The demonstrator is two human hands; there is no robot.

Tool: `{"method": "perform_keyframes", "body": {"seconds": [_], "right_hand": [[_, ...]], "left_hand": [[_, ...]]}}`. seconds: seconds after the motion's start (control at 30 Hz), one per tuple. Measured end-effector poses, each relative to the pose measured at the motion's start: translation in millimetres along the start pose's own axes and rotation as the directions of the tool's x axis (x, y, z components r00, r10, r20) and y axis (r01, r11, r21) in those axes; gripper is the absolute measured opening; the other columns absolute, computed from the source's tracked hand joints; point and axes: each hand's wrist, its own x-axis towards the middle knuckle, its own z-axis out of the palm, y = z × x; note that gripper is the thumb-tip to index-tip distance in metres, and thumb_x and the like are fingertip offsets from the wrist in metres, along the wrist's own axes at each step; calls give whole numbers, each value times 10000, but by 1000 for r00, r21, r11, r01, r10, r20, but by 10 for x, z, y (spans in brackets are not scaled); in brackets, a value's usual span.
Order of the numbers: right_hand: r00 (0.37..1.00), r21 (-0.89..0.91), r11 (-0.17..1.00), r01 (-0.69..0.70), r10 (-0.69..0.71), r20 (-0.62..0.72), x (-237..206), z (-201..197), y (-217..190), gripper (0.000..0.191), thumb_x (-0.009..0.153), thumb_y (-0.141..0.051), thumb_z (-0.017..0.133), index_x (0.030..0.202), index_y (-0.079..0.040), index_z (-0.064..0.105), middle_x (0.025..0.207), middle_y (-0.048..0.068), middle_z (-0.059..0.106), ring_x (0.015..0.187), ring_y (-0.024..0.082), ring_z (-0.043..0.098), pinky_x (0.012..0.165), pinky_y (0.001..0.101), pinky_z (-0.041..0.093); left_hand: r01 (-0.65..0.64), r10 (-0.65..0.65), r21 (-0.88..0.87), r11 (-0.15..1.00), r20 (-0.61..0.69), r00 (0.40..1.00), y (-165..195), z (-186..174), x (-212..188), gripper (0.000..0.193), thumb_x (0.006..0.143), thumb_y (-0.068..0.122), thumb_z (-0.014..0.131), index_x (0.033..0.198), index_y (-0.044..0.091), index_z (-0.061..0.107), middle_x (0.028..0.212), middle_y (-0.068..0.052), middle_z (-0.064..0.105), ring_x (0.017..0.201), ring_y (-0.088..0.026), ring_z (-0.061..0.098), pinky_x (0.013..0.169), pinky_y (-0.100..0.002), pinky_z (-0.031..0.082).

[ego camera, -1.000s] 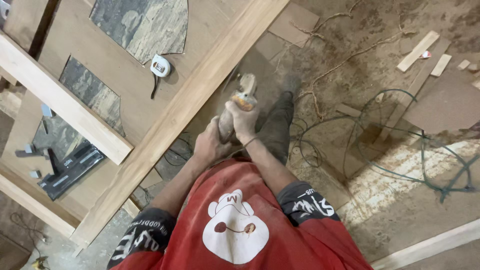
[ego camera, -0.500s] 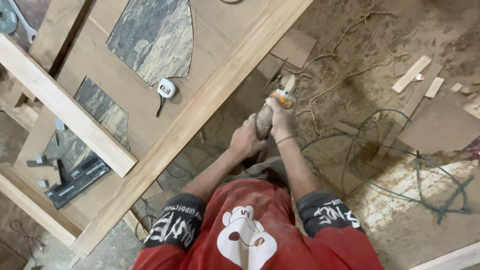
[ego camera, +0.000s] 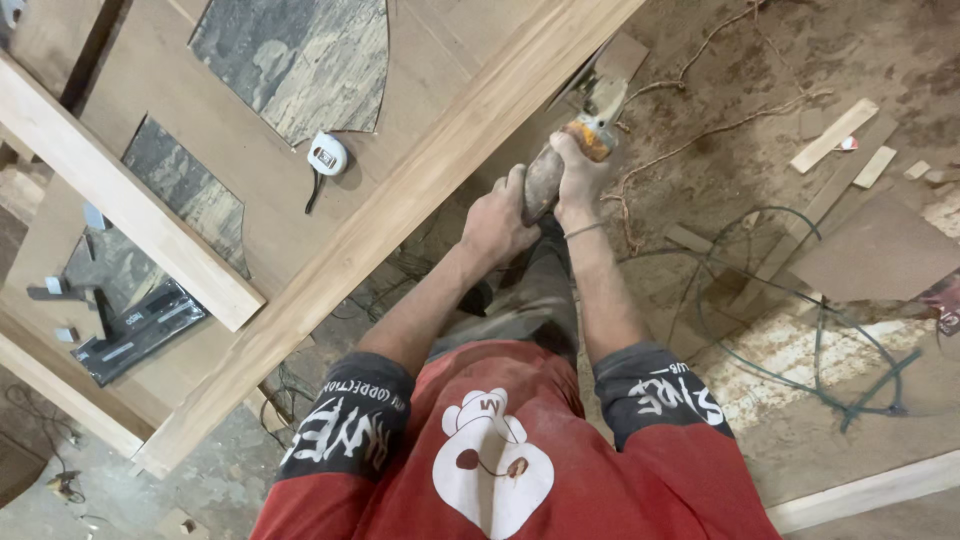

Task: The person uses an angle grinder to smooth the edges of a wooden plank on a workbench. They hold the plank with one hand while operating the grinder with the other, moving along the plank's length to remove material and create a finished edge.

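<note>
tool: a dusty hand-held power tool [ego camera: 570, 150], long and grey-brown with an orange band near its front
pose: it points away from the person, tilted up to the right
where: its front end sits against the edge of the long wooden beam [ego camera: 420, 200]
hold: the left hand [ego camera: 497, 222] wraps its back end, the right hand [ego camera: 578, 178] grips nearer the front

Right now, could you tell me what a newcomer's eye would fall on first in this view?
Both hands grip a dusty power tool at centre: the left hand on its rear, the right hand nearer its head, which meets the edge of a long wooden beam running diagonally. Left of the beam, a white tape measure lies on a cut-out wooden panel.
</note>
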Motion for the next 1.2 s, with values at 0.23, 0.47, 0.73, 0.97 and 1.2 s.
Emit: {"method": "perform_keyframes", "body": {"seconds": [0.23, 0.47, 0.73, 0.97, 1.2], "right_hand": [[1000, 5, 1000, 19, -19, 18, -1072, 148, 597, 470, 757, -19, 840, 1137, -7, 563, 1009, 55, 653, 850, 143, 663, 774, 310, 588], [997, 4, 998, -66, 66, 36, -2055, 196, 1764, 250, 787, -86, 839, 998, -24, 721, 949, 10, 706, 808, 110, 684, 732, 273, 584], [977, -74, 976, -206, 209, 32, -3162, 218, 2354, 226, 756, -109, 854, 949, -53, 751, 897, -12, 729, 755, 98, 688, 686, 266, 579], [984, -38, 988, -149, 144, -109, -2766, -42, 1696, 498, 694, -46, 844, 1108, -66, 568, 939, 51, 679, 758, 158, 679, 658, 321, 596], [986, 77, 994, -72, 82, -143, -1233, -46, 830, 566, 670, -16, 812, 1147, -135, 530, 952, 48, 675, 756, 189, 700, 653, 345, 629]], "left_hand": [[19, -19, -12, 1000, -23, 1000, -582, -132, -1013, 836, 769, 351, 834, 1412, 54, 389, 1186, -275, 641, 969, -468, 679, 798, -543, 559], [24, -24, -3, 1000, -19, 1000, -1510, -174, -2021, 822, 739, 309, 806, 1427, 83, 416, 1146, -273, 678, 1028, -469, 673, 851, -550, 545], [175, -176, 32, 984, 48, 983, -1913, -268, -3143, 936, 664, 368, 835, 1432, 74, 388, 1165, -290, 667, 1046, -487, 657, 870, -552, 538], [107, -106, -29, 994, 26, 994, -1525, -4, -2732, 929, 693, 395, 824, 1440, 46, 397, 1196, -292, 656, 1051, -486, 655, 877, -544, 544], [-41, 41, -5, 999, 39, 998, -880, 98, -1221, 787, 698, 320, 804, 1335, 64, 421, 1144, -282, 652, 1001, -486, 665, 846, -556, 547]]}}
